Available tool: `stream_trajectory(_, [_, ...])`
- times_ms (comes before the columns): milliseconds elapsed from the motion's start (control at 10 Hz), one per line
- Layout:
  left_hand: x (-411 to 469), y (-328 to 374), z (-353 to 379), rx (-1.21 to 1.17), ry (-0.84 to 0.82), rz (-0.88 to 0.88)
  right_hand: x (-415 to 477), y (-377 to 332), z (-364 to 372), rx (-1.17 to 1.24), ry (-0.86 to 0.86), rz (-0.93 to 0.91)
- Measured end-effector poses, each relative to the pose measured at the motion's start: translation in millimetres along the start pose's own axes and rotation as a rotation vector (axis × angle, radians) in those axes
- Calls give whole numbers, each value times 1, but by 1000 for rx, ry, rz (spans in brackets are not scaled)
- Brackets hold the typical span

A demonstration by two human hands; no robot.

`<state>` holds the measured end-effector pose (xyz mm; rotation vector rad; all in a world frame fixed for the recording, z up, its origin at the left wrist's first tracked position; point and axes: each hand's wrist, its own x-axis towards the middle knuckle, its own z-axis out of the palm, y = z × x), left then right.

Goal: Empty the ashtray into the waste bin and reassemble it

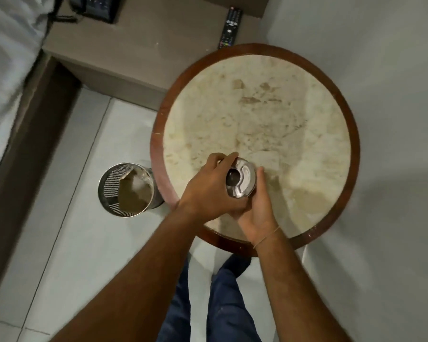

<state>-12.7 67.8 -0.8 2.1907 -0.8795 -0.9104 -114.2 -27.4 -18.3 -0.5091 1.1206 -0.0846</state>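
Note:
A round silver metal ashtray (pixel 242 178) with a grooved lid and a dark centre hole is held over the near part of the round table (pixel 257 107). My left hand (pixel 208 188) grips its left side and top rim with fingers curled over the lid. My right hand (pixel 257 208) cups it from below and from the right. The ashtray's body under the lid is mostly hidden by my hands. A perforated metal waste bin (pixel 126 190) stands on the floor left of the table, with brownish paper inside.
The table has a pale stone top and a dark wooden rim (pixel 353 154). A bedside cabinet (pixel 134 53) behind it carries a remote control (pixel 230 27) and a telephone (pixel 97 7). A bed (pixel 8 70) lies at the left. My legs stand on the tiled floor below.

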Motion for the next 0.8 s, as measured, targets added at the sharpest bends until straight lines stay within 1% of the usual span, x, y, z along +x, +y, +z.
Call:
stream_trajectory(100, [26, -3, 0, 65, 41, -1, 0, -11, -3, -72, 115, -72])
stream_trajectory(200, [55, 9, 18, 166, 46, 27, -2, -30, -33, -165, 278, -196])
stream_trajectory(300, [74, 14, 33, 328, 76, 32, -3, -40, -59, -193, 381, -305])
stream_trajectory(400, [80, 8, 45, 425, 94, 59, 1, -50, -72, -251, 417, -309])
stream_trajectory(500, [85, 7, 52, 479, 115, 68, 6, -58, -85, -253, 433, -346])
stream_trajectory(600, [85, 4, 56, 534, 89, 43, 12, -60, -89, -383, 450, -441])
stream_trajectory(700, [78, 12, 41, 543, 53, 4, 13, -72, -79, -754, 398, -567])
stream_trajectory(800, [62, 24, 21, 535, 85, 37, 7, -95, -59, -1060, 314, -704])
